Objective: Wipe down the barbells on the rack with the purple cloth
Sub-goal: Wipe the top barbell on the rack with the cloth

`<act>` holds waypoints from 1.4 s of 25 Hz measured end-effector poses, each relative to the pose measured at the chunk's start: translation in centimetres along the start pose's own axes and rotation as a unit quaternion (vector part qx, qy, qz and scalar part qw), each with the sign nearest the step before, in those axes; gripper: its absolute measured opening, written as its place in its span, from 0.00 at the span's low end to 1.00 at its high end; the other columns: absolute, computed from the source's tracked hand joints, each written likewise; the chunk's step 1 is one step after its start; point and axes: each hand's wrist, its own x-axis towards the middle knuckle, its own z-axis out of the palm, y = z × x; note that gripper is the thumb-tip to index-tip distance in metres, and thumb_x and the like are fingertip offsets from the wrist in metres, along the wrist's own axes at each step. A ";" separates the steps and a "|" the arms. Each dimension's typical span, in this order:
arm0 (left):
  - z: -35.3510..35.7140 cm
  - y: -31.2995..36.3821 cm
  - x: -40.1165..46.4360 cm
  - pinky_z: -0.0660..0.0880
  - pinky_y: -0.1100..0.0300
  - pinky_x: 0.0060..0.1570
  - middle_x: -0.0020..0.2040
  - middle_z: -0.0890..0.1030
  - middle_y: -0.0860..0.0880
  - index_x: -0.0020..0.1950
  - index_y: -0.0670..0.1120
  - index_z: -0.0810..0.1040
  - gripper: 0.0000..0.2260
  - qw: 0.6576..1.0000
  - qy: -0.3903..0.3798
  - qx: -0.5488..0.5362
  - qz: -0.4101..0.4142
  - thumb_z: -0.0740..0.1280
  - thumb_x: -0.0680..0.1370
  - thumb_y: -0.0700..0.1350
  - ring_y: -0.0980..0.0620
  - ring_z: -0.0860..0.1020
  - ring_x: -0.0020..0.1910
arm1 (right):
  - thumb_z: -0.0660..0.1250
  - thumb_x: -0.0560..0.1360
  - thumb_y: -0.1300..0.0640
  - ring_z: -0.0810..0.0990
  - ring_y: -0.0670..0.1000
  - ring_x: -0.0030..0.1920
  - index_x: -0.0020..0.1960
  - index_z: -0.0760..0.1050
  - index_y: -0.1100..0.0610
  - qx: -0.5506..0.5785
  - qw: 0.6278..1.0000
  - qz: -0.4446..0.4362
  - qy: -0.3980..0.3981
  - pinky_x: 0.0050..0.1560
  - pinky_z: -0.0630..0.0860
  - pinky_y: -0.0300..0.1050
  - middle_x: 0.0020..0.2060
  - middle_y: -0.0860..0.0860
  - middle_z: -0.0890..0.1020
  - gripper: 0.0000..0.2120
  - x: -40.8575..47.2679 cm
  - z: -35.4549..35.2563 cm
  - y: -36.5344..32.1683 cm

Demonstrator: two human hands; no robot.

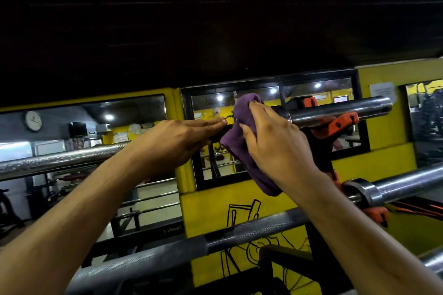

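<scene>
Purple cloth (242,143) on top barbell (335,111), at the rack upright (318,148).
Right hand (275,141) grips the cloth, wrapped around the bar near its sleeve. Left hand (177,141) flat, fingers straight, tips just beside the cloth. Lower barbell (167,250) below the forearms.

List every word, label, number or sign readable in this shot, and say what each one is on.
None can be read.
White paper notice on the yellow wall: print too blurred.
Wall clock seen in the mirror: no legible numerals.
Papers on the yellow wall in the reflection: too small.
Small screen in the reflection: blurred.
Black drawings on the yellow panel: line art, no letters.
Purple cloth and top barbell: no markings visible.
</scene>
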 end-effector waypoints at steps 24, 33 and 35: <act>-1.9 1.5 0.4 0.72 0.49 0.69 0.76 0.64 0.63 0.79 0.60 0.59 0.24 0.992 -0.076 -0.045 -0.085 0.56 0.83 0.52 0.56 0.69 0.72 | 0.61 0.81 0.48 0.84 0.50 0.52 0.60 0.77 0.49 0.592 0.783 0.193 -0.006 0.53 0.79 0.47 0.49 0.49 0.85 0.12 -9.5 0.1 1.9; -7.6 -1.5 -10.4 0.55 0.64 0.74 0.75 0.52 0.76 0.77 0.72 0.51 0.23 0.985 -0.070 -0.021 -0.155 0.49 0.81 0.64 0.70 0.53 0.75 | 0.55 0.84 0.45 0.79 0.45 0.49 0.60 0.70 0.44 0.452 0.884 0.086 0.082 0.47 0.77 0.42 0.49 0.41 0.78 0.09 -8.2 -1.5 -0.1; -7.9 -3.0 -12.8 0.60 0.54 0.75 0.77 0.54 0.69 0.78 0.70 0.50 0.24 0.983 -0.096 -0.008 -0.157 0.47 0.81 0.65 0.62 0.58 0.76 | 0.55 0.83 0.45 0.75 0.45 0.55 0.64 0.68 0.48 0.339 0.925 0.057 0.165 0.56 0.74 0.44 0.56 0.38 0.74 0.13 -6.1 -1.5 -1.7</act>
